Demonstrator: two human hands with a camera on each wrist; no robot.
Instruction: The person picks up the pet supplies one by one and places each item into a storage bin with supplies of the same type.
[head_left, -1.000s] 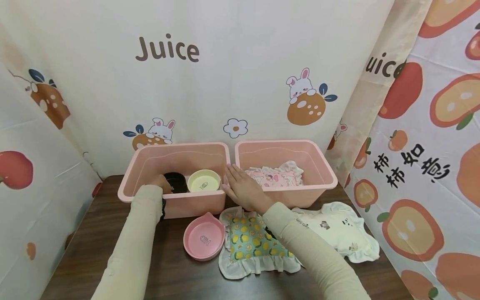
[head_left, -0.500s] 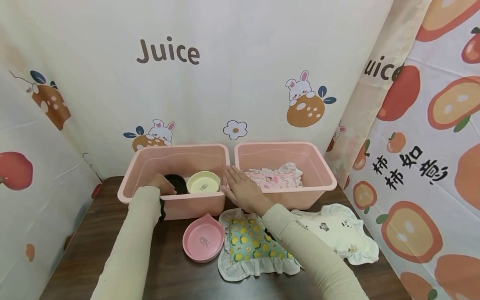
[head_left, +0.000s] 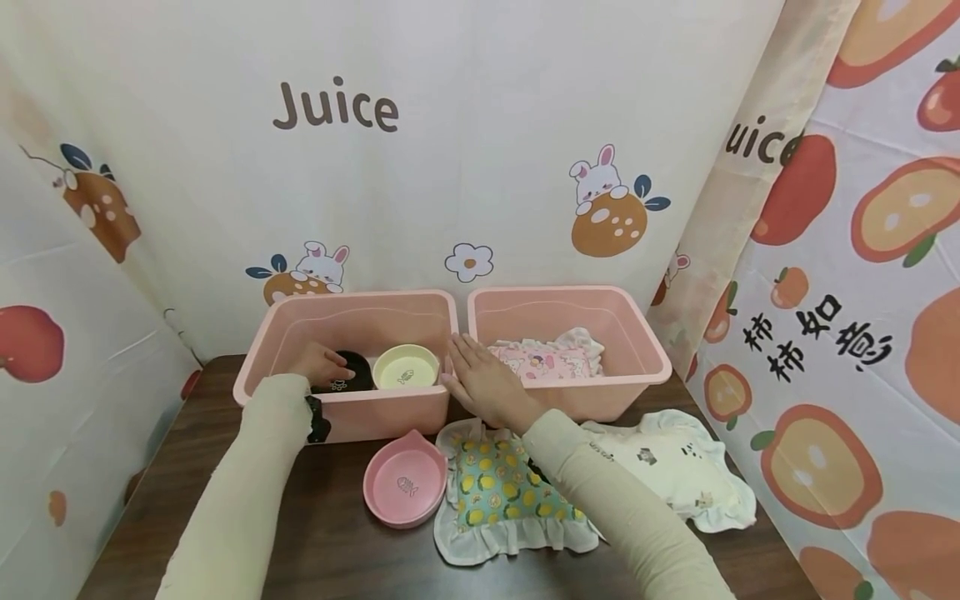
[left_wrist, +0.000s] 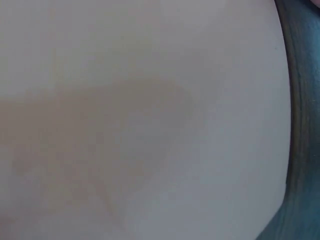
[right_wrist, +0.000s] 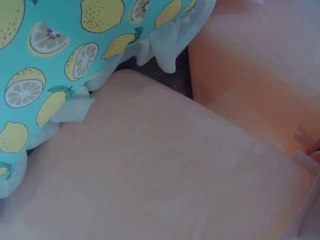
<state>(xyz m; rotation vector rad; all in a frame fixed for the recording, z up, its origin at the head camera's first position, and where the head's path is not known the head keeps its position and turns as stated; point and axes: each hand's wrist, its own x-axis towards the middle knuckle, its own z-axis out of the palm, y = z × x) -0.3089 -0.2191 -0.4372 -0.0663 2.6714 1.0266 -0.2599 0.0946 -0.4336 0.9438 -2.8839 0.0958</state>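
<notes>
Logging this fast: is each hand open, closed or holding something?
Left hand: at the black bowl; grip can't be told.
Right hand: open, holding nothing.

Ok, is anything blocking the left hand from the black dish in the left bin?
Nothing visible: the left hand reaches into the left bin, its fingers at the black dish. The yellow dish sits beside it, on the side away from the hand.

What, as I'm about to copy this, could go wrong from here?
Two things, perhaps. The left hand reaches over the black bowl, with the yellow bowl close beside it, so a sideways move might knock them together. The right sleeve crosses the lemon pillow and could drag it.
</notes>
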